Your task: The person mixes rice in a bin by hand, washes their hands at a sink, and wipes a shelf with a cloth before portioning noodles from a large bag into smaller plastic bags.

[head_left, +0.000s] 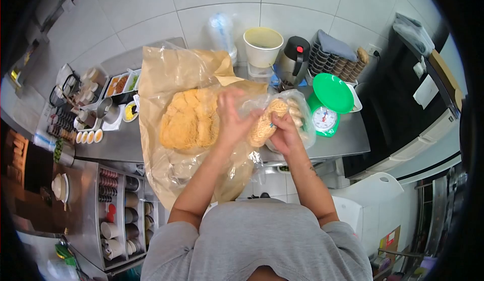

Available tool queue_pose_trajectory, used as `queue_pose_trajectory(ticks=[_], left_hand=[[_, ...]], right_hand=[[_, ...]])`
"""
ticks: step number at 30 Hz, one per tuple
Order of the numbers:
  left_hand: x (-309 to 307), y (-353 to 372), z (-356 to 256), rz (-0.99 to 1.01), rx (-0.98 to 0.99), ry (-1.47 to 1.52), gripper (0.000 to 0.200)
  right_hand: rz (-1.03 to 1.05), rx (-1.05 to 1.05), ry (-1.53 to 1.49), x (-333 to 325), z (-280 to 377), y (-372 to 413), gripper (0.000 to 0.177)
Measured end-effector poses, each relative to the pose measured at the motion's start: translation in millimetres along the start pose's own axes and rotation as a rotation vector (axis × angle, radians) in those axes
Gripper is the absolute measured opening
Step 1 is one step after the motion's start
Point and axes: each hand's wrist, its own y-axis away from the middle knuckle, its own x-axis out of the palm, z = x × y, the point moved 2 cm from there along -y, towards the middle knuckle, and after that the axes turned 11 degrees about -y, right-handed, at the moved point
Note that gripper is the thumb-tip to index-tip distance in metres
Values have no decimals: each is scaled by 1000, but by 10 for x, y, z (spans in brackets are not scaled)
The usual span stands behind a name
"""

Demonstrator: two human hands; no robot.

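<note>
My right hand (286, 133) is closed around a bundle of noodles (262, 129) in clear plastic, held up over the counter's front edge. Close to its left is my left hand (233, 119), slightly blurred, its fingers apart and its thumb near the bundle's upper end. Just behind the right hand sits a clear plastic bag (306, 122) with more pale noodle bundles inside. A large heap of loose yellow noodles (189, 119) lies left of my hands on brown paper (159, 74) covered with clear plastic.
A green dial scale (325, 121) stands right of the bag. Behind are a white bucket (263, 49), a thermal jug (294, 59) and stacked dark cups (322, 56). On the left are topping trays (120, 85), egg halves (91, 137) and a metal pot (107, 110).
</note>
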Motion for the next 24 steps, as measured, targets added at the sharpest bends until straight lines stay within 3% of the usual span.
queue_pose_trajectory(ticks=[1, 3, 4, 7, 10, 16, 17, 19, 20, 21, 24], left_hand=[[5, -65, 81, -23, -116, 197, 59], [65, -114, 191, 429, -502, 770, 62], [94, -104, 167, 657, -692, 1055, 64], [240, -154, -192, 719, -64, 675, 65], [462, -143, -634, 465, 591, -140, 60], [787, -401, -501, 563, 632, 98, 49], [818, -430, -463, 603, 508, 171, 46], [915, -449, -304, 682, 255, 310, 41], [974, -456, -233, 766, 245, 257, 38], [1038, -468, -158, 848, 233, 204, 35], [1270, -373, -24, 995, 161, 229, 28]], right_hand=[[32, -1, 34, -1, 55, 4, 49], [95, -5, 101, -23, 170, -14, 46], [26, -64, 160, -84, 227, -39, 45], [-188, -276, 245, -156, 372, -126, 46], [-300, -315, 105, -471, 545, -210, 44], [-435, -274, 195, -421, 750, -8, 41], [-457, -251, 213, -434, 802, 23, 40], [-517, -431, 618, -422, 898, 173, 46], [-545, -516, 824, -425, 939, 274, 49], [-398, -503, 1037, -540, 964, 344, 49], [-285, -261, 1369, -596, 891, 506, 39]])
